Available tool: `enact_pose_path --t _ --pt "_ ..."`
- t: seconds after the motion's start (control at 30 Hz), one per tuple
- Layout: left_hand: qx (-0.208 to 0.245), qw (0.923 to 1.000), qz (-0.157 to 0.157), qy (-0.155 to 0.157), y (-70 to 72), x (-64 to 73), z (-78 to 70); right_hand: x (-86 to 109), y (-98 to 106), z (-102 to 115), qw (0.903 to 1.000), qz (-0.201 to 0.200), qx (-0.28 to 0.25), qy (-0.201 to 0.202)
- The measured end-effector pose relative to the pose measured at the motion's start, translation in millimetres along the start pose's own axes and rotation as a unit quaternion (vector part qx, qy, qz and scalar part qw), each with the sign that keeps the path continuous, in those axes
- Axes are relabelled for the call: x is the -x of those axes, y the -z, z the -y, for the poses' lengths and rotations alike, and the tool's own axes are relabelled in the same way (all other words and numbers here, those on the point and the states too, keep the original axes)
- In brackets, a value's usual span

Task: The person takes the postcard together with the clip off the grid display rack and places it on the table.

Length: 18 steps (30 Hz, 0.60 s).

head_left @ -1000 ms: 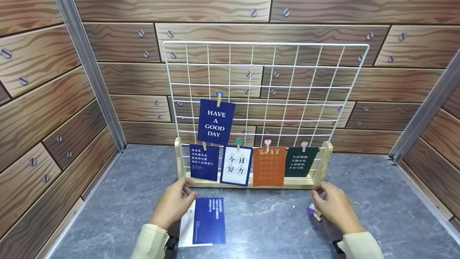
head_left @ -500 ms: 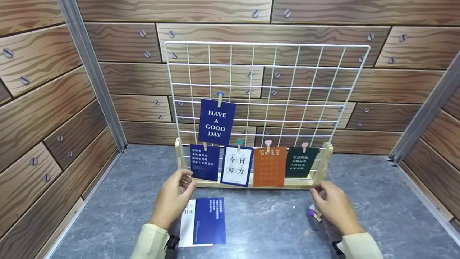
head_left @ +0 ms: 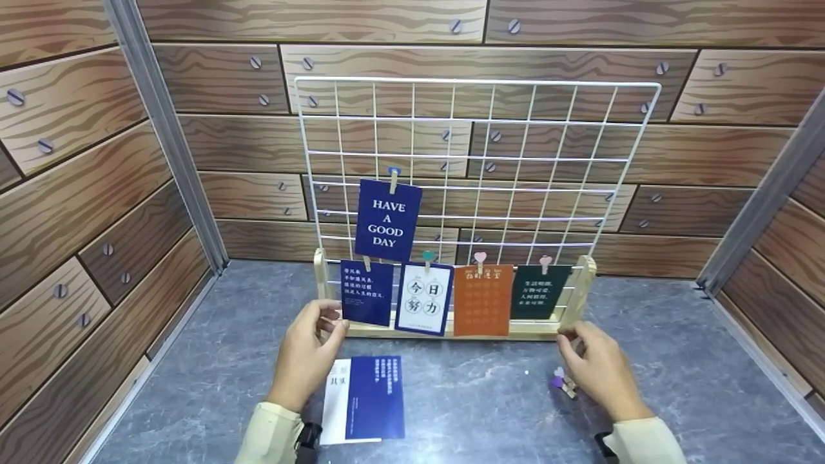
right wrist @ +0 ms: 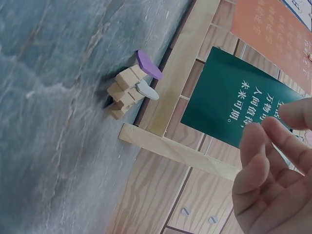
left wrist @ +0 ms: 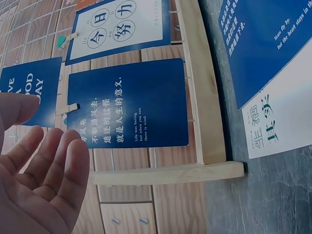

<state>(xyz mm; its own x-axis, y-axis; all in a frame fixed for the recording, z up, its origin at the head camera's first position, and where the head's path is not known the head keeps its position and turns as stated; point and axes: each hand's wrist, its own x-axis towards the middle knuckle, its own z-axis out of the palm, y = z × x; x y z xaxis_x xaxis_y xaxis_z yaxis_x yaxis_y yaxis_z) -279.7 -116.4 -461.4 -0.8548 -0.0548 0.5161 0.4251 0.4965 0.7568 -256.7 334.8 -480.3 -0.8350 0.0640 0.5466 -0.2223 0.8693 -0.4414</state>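
A white wire grid rack (head_left: 512, 155) stands in a wooden base (head_left: 541, 334). Clothespins hold several cards on it: a navy "HAVE A GOOD DAY" card (head_left: 388, 220), with a lower navy card (left wrist: 127, 103), a white card with a blue border (head_left: 423, 298), an orange card (head_left: 483, 300) and a green card (right wrist: 234, 95) below. My left hand (head_left: 305, 354), fingers loosely bent and holding nothing, is beside the lower navy card. Near the base's right end is my right hand (head_left: 599, 367), its fingers softly curled around nothing.
On the grey marbled table a loose blue card (head_left: 375, 396) overlaps a white card (head_left: 334, 412). Small clothespins, one with a purple heart (right wrist: 148, 65) and one with a pale heart (right wrist: 147, 90), lie by the right hand. Wood-patterned panels (head_left: 709, 154) enclose the table.
My left hand has risen slightly away from the base's left end, and its fingers have spread a little. The right hand has stayed nearly still; the cards have not moved.
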Motion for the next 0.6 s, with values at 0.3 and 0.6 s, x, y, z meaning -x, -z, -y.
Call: enact_pose_path --t 0.3,0.6 --pt "-0.002 1.0000 0.000 -0.005 0.0 -0.3 0.7 -1.3 -1.0 2.1 0.9996 -0.021 -0.002 0.017" --pt "0.002 1.0000 -0.002 -0.009 1.1 -0.4 -0.6 -0.9 -1.3 2.1 0.9983 -0.043 -0.006 0.040"
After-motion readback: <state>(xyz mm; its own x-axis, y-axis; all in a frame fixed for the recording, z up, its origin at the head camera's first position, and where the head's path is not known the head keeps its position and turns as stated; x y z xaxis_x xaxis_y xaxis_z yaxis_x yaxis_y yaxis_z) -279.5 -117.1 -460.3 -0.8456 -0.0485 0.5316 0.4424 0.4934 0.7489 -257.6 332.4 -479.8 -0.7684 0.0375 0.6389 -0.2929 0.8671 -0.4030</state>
